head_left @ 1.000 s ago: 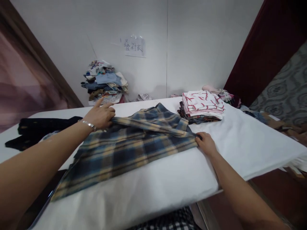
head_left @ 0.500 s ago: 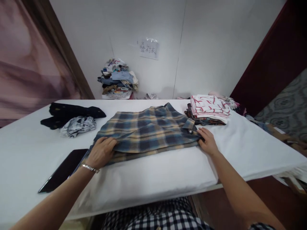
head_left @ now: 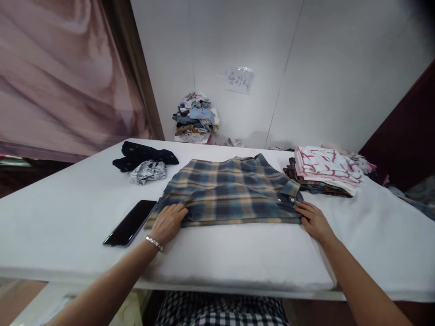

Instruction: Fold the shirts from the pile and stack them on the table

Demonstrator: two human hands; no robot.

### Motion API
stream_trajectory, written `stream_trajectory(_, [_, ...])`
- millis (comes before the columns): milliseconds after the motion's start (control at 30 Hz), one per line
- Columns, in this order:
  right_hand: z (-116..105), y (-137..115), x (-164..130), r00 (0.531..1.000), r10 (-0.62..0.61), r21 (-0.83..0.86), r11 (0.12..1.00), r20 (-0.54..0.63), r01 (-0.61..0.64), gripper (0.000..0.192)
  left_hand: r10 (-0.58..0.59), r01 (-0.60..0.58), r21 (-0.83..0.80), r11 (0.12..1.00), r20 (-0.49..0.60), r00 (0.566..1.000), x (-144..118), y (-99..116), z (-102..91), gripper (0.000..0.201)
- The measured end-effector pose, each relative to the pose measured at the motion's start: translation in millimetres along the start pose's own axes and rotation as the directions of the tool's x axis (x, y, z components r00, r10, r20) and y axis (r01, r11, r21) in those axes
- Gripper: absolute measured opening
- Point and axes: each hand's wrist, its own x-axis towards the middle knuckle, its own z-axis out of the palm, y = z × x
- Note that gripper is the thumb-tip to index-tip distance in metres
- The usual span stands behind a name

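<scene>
The plaid shirt (head_left: 231, 194) lies folded flat on the white table (head_left: 50, 217), in the middle, just in front of me. I judge it light, soft and limp, with no stiffness of its own, so it is best taken at its edges and corners. My left hand (head_left: 169, 222) rests on its near left corner, grip loose, fingers flat on the cloth. My right hand (head_left: 313, 220) presses the near right corner by the cuff, grip open too.
</scene>
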Motion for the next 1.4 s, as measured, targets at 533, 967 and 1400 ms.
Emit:
stream_trajectory(533, [-1,-99,57,0.984,-0.073,0.104,0.993,0.16,0.056,0.043,-0.047,0.029,-0.192,0.981,-0.091,0.995,-8,-45,25.9,0.063])
stream_trajectory(967, [38,-98,48,0.907,0.067,-0.051,0.997,0.415,-0.05,0.055,-0.133,0.105,-0.388,0.916,-0.045,0.99,39,-17,0.5,0.048])
stream_trajectory(1400, [36,-100,49,0.909,0.081,-0.057,0.996,0.409,-0.063,0.053,0.006,-0.009,-0.164,0.986,-0.02,1.0,99,42,5.3,0.052])
